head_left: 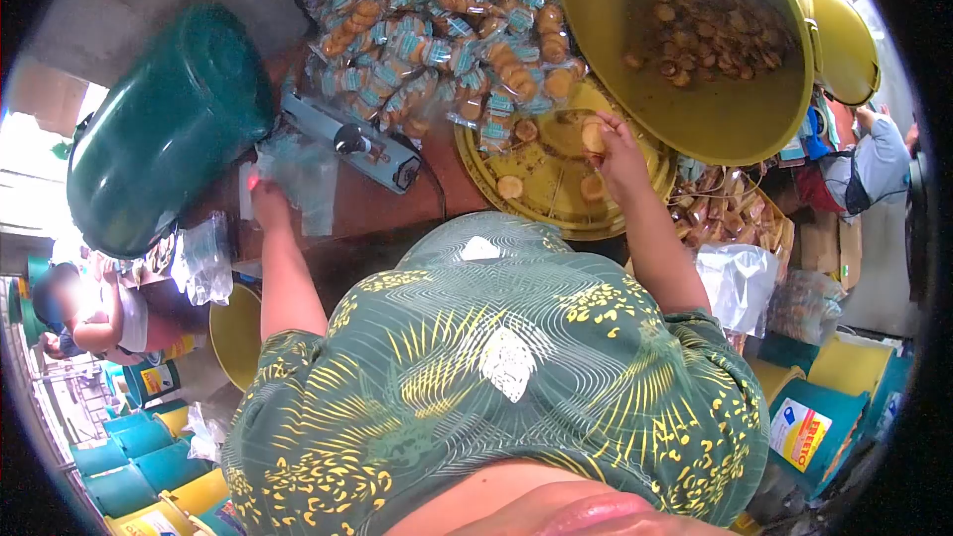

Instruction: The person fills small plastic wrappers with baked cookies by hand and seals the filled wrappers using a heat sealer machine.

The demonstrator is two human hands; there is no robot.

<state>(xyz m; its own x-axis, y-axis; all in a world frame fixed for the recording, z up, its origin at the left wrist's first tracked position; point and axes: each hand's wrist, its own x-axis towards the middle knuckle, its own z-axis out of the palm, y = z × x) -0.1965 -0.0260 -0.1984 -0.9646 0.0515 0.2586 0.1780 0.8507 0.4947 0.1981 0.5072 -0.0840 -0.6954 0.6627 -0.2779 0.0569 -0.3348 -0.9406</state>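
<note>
My right hand (621,161) is raised over the yellow lid (541,194), its fingers closed on a round cookie (594,135). A few loose cookies (509,187) lie on that lid. Beside it, a large yellow bucket (635,99) tilts toward me with many round cookies (710,25) inside. My left hand (266,201) is at the left by the clear plastic bags (306,179); its fingers are small and blurred, so their hold is unclear. A blue bag sealer (347,144) lies between the bags and a heap of packed cookies (447,40).
A dark green bucket (164,129) lies tilted at the left. Wrapped goods (730,203) fill a container at the right, near a white plastic bag (735,283). Other people are at the far left (104,313) and far right (879,164). Teal and yellow buckets (814,437) stand below.
</note>
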